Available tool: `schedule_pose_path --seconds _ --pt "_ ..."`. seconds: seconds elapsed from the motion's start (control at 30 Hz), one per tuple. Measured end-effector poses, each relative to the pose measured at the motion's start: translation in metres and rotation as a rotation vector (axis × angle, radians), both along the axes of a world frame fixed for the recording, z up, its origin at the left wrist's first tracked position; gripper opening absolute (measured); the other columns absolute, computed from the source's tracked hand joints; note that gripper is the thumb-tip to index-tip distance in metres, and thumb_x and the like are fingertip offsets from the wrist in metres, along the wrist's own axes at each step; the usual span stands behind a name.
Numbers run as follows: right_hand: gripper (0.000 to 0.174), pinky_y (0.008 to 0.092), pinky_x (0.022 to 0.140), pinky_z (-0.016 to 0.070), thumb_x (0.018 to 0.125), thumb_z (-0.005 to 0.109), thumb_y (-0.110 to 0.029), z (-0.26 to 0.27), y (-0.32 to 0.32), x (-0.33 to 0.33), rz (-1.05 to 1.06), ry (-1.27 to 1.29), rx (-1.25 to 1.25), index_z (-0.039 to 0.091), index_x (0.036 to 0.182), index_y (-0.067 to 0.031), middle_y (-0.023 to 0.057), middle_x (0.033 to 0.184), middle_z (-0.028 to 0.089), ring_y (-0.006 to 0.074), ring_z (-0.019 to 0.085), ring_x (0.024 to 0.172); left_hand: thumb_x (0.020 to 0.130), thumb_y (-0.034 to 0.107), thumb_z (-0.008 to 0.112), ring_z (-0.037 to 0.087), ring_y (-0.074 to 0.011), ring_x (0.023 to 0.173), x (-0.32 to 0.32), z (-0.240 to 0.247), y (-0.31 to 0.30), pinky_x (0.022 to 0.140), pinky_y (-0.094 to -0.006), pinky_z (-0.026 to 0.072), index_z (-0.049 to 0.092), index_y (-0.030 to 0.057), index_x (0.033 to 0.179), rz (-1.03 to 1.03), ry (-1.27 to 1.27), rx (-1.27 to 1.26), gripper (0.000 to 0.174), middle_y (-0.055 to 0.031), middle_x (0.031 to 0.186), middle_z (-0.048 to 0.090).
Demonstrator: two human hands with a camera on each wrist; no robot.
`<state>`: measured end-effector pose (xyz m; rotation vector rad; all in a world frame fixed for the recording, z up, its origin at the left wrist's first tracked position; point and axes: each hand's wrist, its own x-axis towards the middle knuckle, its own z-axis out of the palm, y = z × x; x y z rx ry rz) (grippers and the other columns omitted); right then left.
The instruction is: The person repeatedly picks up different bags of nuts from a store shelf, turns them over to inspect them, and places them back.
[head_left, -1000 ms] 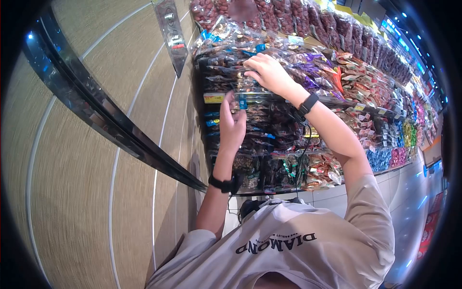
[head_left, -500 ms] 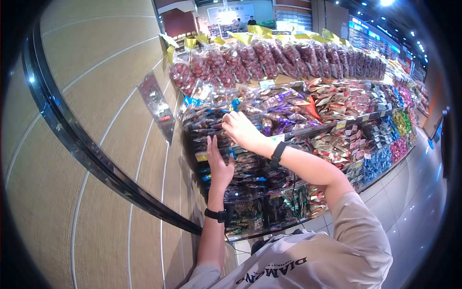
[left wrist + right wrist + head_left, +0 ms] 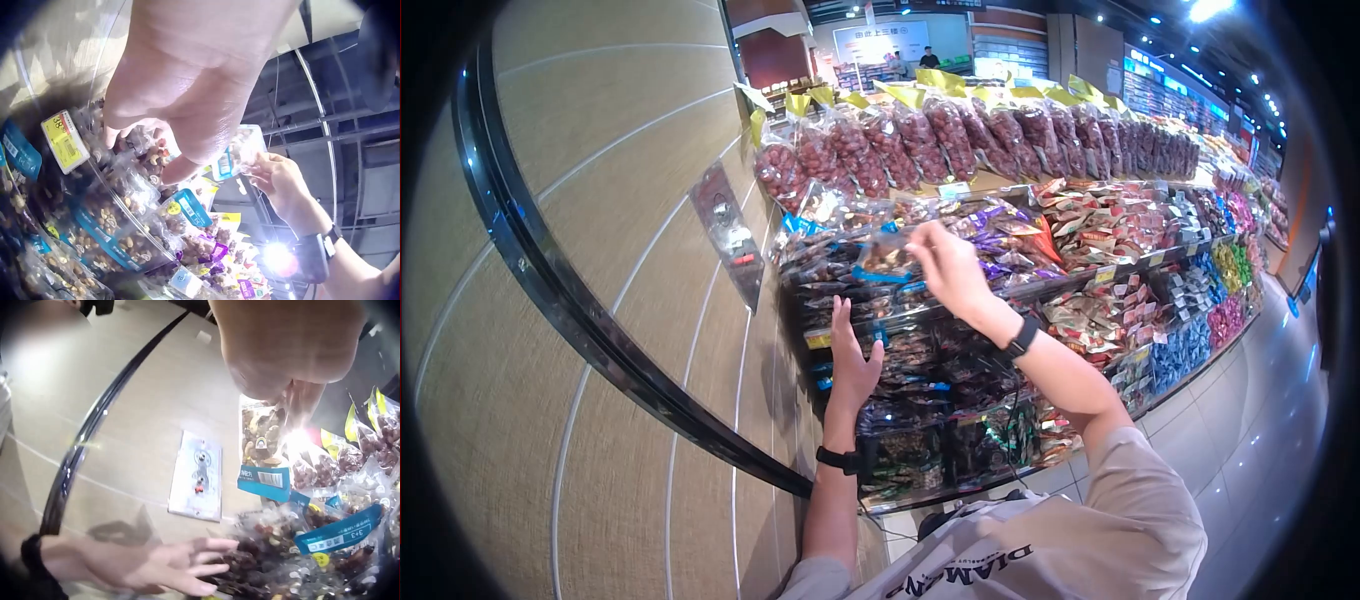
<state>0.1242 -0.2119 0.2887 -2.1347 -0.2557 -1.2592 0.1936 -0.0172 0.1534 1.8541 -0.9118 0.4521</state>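
My right hand (image 3: 950,268) pinches a clear bag of mixed nuts (image 3: 261,437) by one end, above the top shelf of the display. The bag has a blue label strip, which hangs lowest in the right wrist view. In the left wrist view the same nut bag (image 3: 240,153) is held up beyond my left hand (image 3: 187,75). That left hand has its fingers extended over the front row of nut bags (image 3: 119,240), with fingertips right at the plastic. Nothing is gripped in it.
Bags of dark red fruit (image 3: 920,140) stand along the top of the display. Purple and red snack packs (image 3: 1000,235) lie to the right. At left are a wood-panelled wall (image 3: 630,200), a wall plate (image 3: 728,235) and a black rail (image 3: 600,360). A yellow price tag (image 3: 65,142) edges the shelf.
My right hand has lifted a nut bag off the pile and moved right with it. The left hand stays low by the shelf edge. The head view has tilted up.
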Motion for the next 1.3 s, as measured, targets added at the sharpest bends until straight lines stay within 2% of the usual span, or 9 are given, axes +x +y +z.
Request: schedule_pose_path --seconds 0.07,0.13,0.23,0.33,0.4,0.5,0.8,1.07,1.3 --pt "0.012 0.0344 0.058 0.0525 0.100 0.063 -0.007 -0.003 -0.008 -0.010 0.041 0.040 0.235 0.054 0.102 0.0005 0.0123 0.074 0.066 0.0207 0.069 0.066 0.089 0.003 0.066 0.023 -0.0408 0.153 -0.008 0.008 0.005 0.125 -0.0444 0.0215 0.028 0.0029 0.156 0.012 0.051 -0.017 0.078 -0.0243 0.167 0.019" --pt "0.011 0.0282 0.057 0.0546 0.101 0.062 -0.005 -0.017 -0.010 -0.026 0.296 0.085 0.576 0.053 0.103 0.0006 0.0091 0.079 0.068 0.0144 0.069 0.069 0.096 0.005 0.061 0.038 -0.0370 0.147 -0.018 0.016 0.011 0.121 -0.0443 0.0324 0.044 0.0002 0.147 0.058 0.000 -0.072 0.054 -0.0233 0.161 0.035" --pt "0.011 0.0328 0.061 0.0626 0.102 0.062 -0.007 -0.038 0.010 -0.063 0.471 0.266 0.932 0.053 0.103 -0.0008 0.0125 0.090 0.070 0.0183 0.071 0.069 0.107 0.041 0.052 0.060 -0.0234 0.126 -0.043 0.029 0.022 0.103 -0.0395 0.0522 0.049 0.0003 0.142 -0.362 0.569 -0.491 0.053 -0.0129 0.136 0.060" --pt "0.013 0.0341 0.061 0.0629 0.101 0.063 -0.009 -0.068 0.031 -0.091 0.553 0.387 1.064 0.054 0.101 -0.0002 0.0136 0.087 0.071 0.0213 0.073 0.070 0.106 0.049 0.050 0.068 -0.0206 0.108 -0.082 0.038 0.035 0.092 -0.0370 0.0589 0.054 0.0007 0.136 -0.673 0.871 -0.637 0.057 -0.0126 0.123 0.065" --pt "0.011 0.0327 0.061 0.0618 0.102 0.062 -0.007 -0.078 0.042 -0.105 0.572 0.419 1.057 0.054 0.103 0.0006 0.0131 0.086 0.071 0.0208 0.073 0.070 0.104 0.035 0.059 0.070 -0.0166 0.088 -0.101 0.048 0.031 0.074 -0.0347 0.0648 0.058 0.0009 0.126 -0.641 0.905 -0.607 0.040 -0.0087 0.108 0.067" --pt "0.011 0.0310 0.061 0.0609 0.102 0.061 -0.006 -0.083 0.048 -0.116 0.603 0.397 1.039 0.053 0.107 -0.0006 0.0108 0.086 0.069 0.0193 0.072 0.071 0.097 0.017 0.073 0.063 -0.0064 0.082 -0.117 0.051 0.022 0.070 -0.0247 0.0573 0.063 0.0002 0.116 -0.489 0.908 -0.553 0.027 -0.0028 0.096 0.068" --pt "0.009 0.0300 0.059 0.0589 0.102 0.062 -0.008 -0.084 0.032 -0.140 0.581 0.414 1.116 0.057 0.098 -0.0005 0.0099 0.085 0.070 0.0164 0.070 0.067 0.103 0.021 0.065 0.064 -0.0068 0.078 -0.133 0.044 0.011 0.068 -0.0211 0.0545 0.065 -0.0002 0.114 -0.526 1.002 -0.558 0.024 -0.0005 0.088 0.065" --pt "0.015 0.0271 0.050 0.0531 0.104 0.061 -0.014 -0.073 0.018 -0.156 0.321 0.223 1.091 0.057 0.094 -0.0028 0.0039 0.072 0.065 0.0120 0.064 0.056 0.105 0.014 0.057 0.071 -0.0148 0.068 -0.140 0.038 0.011 0.061 -0.0255 0.0568 0.064 -0.0061 0.101 -0.574 0.876 -0.340 0.022 -0.0103 0.085 0.072" --pt "0.021 0.0287 0.051 0.0551 0.107 0.056 -0.020 -0.071 0.010 -0.161 0.435 0.199 1.188 0.058 0.095 -0.0025 0.0041 0.080 0.065 0.0126 0.065 0.061 0.106 0.016 0.053 0.070 -0.0220 0.063 -0.144 0.037 0.008 0.061 -0.0324 0.0592 0.060 -0.0067 0.094 -0.621 0.809 -0.374 0.027 -0.0183 0.080 0.070"
